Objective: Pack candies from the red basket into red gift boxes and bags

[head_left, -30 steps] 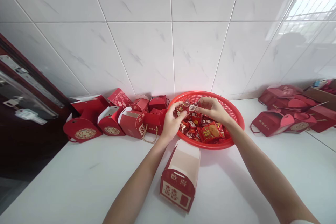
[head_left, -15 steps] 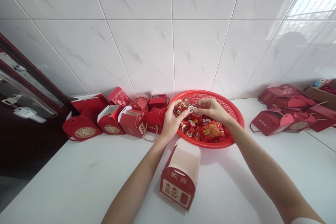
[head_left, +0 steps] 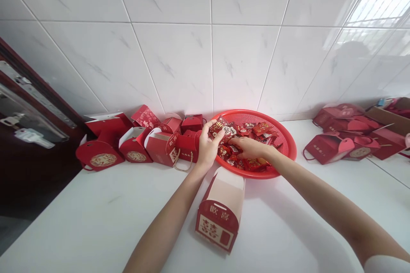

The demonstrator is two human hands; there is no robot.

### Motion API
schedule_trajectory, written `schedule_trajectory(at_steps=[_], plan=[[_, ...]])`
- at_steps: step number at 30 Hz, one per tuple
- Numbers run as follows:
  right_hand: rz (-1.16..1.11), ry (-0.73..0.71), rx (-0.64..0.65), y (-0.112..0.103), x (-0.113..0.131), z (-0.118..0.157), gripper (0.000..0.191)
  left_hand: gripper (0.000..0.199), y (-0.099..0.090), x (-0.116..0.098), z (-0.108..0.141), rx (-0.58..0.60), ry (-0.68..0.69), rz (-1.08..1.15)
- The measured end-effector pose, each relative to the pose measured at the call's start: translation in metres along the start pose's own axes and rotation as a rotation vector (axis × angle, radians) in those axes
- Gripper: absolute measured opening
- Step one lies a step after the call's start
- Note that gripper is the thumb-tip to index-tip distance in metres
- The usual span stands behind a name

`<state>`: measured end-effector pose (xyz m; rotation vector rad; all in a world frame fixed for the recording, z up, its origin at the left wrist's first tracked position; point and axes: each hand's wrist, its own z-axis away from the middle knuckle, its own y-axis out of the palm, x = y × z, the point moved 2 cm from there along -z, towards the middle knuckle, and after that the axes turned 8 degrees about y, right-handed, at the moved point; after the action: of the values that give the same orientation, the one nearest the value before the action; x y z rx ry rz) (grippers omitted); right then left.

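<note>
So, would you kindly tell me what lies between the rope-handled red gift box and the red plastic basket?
In the head view, another red gift box and the left hand lie between them.

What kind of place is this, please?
Probably a home kitchen, though I cannot be sure: a white counter runs along white wall tiles, next to a door handle, with red gift boxes set out.

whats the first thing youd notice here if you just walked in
The bright red round basket grabs the eye first, at the back of the white counter, heaped with small red packets. The left hand pinches one packet over the pile, and the right hand reaches into it. Next come the red gift boxes left of the basket, the red bags to its right, and the open box in front.
</note>
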<state>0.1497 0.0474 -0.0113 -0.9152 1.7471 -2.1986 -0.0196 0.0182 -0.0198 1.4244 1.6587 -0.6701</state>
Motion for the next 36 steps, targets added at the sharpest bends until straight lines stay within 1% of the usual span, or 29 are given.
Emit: schedule_trajectory(at_steps=[2, 6, 9, 15, 23, 27, 29, 31, 36], plan=[[0.104, 0.033, 0.045, 0.006, 0.002, -0.002, 0.069, 0.041, 0.000, -0.001, 0.000, 0.018, -0.024, 0.046], [0.219, 0.058, 0.066, 0.009, 0.007, -0.005, 0.075, 0.041, 0.000, -0.003, 0.000, 0.035, -0.037, 0.067], [0.255, 0.055, 0.070, 0.008, 0.010, -0.006, 0.070, 0.039, 0.000, -0.003, 0.000, 0.037, -0.034, 0.065], [0.247, 0.055, 0.077, 0.002, 0.013, -0.005, 0.038, 0.039, 0.000, -0.006, 0.000, 0.042, -0.037, 0.048], [0.233, 0.046, 0.098, -0.001, 0.014, -0.003, 0.016, 0.039, 0.000, -0.006, 0.001, 0.058, -0.055, 0.073], [0.219, 0.028, 0.119, 0.002, 0.014, -0.003, 0.018, 0.040, 0.001, -0.007, 0.001, 0.062, -0.062, 0.089], [0.202, 0.017, 0.110, 0.004, 0.015, -0.003, 0.014, 0.039, 0.001, -0.008, 0.001, 0.064, -0.067, 0.089], [0.169, 0.007, 0.085, 0.004, 0.015, -0.004, 0.011, 0.040, 0.001, -0.008, 0.001, 0.061, -0.069, 0.085], [0.029, -0.015, -0.016, -0.004, 0.014, -0.003, 0.020, 0.041, 0.001, -0.006, 0.000, 0.054, -0.066, 0.101]])
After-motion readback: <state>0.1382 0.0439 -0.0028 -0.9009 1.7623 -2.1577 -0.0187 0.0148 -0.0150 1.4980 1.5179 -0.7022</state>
